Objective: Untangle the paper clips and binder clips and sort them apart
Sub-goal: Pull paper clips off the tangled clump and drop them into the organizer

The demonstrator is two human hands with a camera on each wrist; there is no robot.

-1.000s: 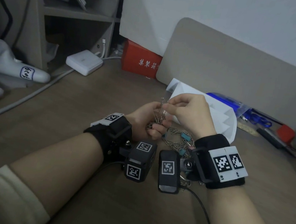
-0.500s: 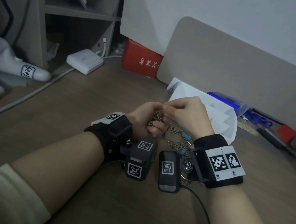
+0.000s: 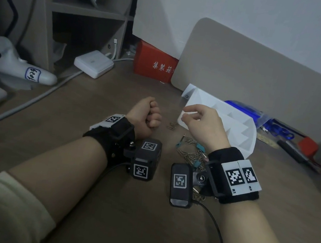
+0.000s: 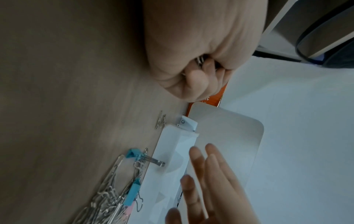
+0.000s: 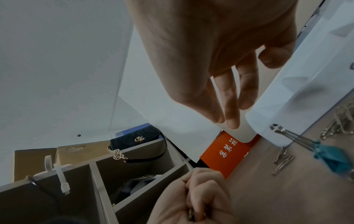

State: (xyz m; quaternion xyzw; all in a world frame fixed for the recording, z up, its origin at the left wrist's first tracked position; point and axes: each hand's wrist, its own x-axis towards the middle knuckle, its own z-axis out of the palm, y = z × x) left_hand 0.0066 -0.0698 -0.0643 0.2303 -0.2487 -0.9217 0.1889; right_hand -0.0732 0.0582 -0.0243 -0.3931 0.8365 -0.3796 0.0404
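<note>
Desk (image 3: 76, 130): white organizer (image 3: 236, 129) beside clip tangle (image 3: 192, 152)

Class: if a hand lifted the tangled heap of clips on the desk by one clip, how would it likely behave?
The tangled heap would probably come up in floppy strings, since its wire clips look interlinked. It likely weighs little, being thin wire and small teal binder clips. Loose pieces might drop off, like the few paper clips lying apart.

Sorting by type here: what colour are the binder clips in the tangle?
Teal blue binder clips, with silver wire handles; clearest in the left wrist view.
</note>
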